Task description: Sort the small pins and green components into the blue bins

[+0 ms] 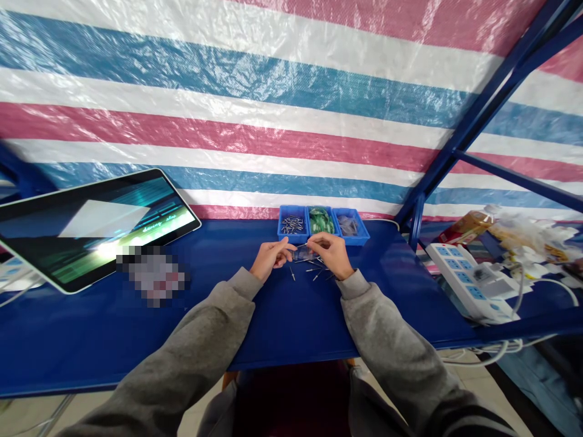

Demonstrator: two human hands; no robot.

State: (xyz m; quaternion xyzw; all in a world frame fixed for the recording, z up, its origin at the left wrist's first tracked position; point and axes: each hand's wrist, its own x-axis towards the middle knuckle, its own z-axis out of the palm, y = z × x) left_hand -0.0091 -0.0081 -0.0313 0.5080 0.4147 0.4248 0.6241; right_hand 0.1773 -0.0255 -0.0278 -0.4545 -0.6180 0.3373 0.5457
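Desk [291, 331]: blue top, slightly glossy, runs left to right. On it: three blue bins [292, 239], side by side in a row at the far edge, right of middle. Loose metal pins [292, 273] scattered in front of the bins, pointing different ways. Screen [98, 233] at far left, set at an angle. By its lower edge, a pixelated item [157, 276], can't tell what.

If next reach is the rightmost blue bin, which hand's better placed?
Right, probably. The right hand is near the front of the rightmost blue bin; the left hand is farther off, beyond the clear plastic between them. Both look busy there, though exact grips are too small to tell.
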